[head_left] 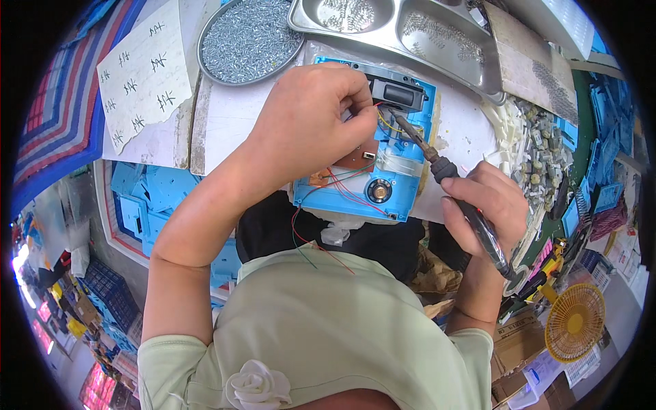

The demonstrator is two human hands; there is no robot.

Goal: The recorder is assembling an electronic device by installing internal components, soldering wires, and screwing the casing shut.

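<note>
A blue plastic housing (321,199) lies open on the worktable in front of me, with a brown circuit board (357,158), a small round speaker (378,191) and a black rectangular part (400,95) in it. My right hand (488,205) grips a soldering iron (471,215) by its dark handle; its tip points at wires beside the black part. Over the upper left of the housing, my left hand (321,113) pinches a thin wire (378,104) close to the tip. Red and green wires (335,183) loop from the board and hang past the near edge.
A round metal tray (201,51) of small screws stands at the back left. Behind the housing sits a compartmented steel tray (393,29) with small metal parts. Small pale and grey parts (540,147) are heaped at right. Blue housings fill a bin (113,219) at left.
</note>
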